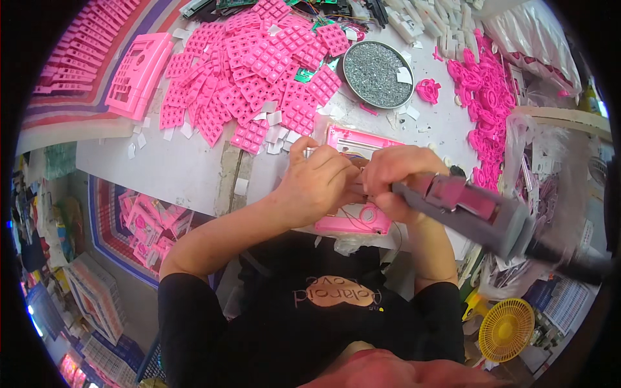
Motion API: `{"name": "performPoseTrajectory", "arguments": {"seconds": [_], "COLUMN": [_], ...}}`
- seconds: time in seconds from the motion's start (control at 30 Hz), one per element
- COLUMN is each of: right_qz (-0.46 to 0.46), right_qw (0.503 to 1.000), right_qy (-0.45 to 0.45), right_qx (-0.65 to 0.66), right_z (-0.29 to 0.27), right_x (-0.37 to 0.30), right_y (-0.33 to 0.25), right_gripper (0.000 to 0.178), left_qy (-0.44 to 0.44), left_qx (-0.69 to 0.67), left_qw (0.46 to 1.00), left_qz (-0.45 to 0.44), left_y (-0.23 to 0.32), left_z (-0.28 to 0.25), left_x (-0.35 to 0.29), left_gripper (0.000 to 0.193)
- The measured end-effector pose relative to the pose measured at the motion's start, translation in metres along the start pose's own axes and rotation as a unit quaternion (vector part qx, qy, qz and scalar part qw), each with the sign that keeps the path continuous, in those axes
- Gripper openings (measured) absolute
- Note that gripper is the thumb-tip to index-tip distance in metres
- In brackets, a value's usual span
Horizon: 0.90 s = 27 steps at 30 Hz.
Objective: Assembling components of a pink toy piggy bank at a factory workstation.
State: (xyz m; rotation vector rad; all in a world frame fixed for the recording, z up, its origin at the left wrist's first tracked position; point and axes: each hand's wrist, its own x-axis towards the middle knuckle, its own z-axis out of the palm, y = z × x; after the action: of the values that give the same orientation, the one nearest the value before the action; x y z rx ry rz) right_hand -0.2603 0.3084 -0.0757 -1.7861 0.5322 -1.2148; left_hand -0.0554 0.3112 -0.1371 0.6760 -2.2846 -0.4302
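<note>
Both bare arms come up from below, bent at the elbows, and meet in the middle. The left hand (pixel 318 183) is curled, fingers pressed down. The right hand (pixel 399 180) is closed in a tight fist, touching the left.

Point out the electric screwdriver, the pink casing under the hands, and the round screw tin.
electric screwdriver (pixel 475 207), head view, on its grey-and-pink body.
pink casing (pixel 352 140), head view, on its top edge above the hands.
round screw tin (pixel 377 73), head view, on its rim-side screw fill.

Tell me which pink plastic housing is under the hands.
The flat pink plastic housing at the table's near edge, beneath both hands; the other pink plastic frame lies untouched at far left beside the keypad pile.
</note>
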Motion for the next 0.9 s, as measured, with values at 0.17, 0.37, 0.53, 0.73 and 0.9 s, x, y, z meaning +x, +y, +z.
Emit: {"name": "performPoseTrajectory", "arguments": {"seconds": [0.17, 0.37, 0.53, 0.73, 0.9], "right_qz": [0.218, 0.135, 0.305, 0.503, 0.221], "right_qw": [0.972, 0.912, 0.891, 0.821, 0.827], "right_qy": [0.061, -0.079, -0.055, -0.073, -0.056], "right_qx": [-0.066, -0.380, -0.331, -0.259, -0.514], "right_z": [-0.009, -0.028, -0.046, -0.047, -0.034], "right_x": [-0.024, -0.053, -0.029, 0.007, -0.009], "right_y": [-0.020, -0.019, -0.009, -0.008, -0.023], "right_gripper": [0.094, 0.051, 0.032, 0.033, 0.035], "left_qy": [-0.017, -0.012, 0.042, -0.074, -0.081], "left_qx": [0.034, -0.045, -0.080, 0.045, 0.070], "left_qw": [0.999, 0.994, 0.986, 0.984, 0.983], "left_qz": [-0.016, -0.098, -0.144, -0.153, -0.149], "left_y": [0.002, -0.001, -0.001, 0.016, 0.020], "left_z": [-0.006, -0.007, 0.005, -0.003, -0.006], "left_x": [0.002, 0.001, -0.018, -0.005, 0.002], "left_gripper": [0.040, 0.054, 0.079, 0.076, 0.073]}}
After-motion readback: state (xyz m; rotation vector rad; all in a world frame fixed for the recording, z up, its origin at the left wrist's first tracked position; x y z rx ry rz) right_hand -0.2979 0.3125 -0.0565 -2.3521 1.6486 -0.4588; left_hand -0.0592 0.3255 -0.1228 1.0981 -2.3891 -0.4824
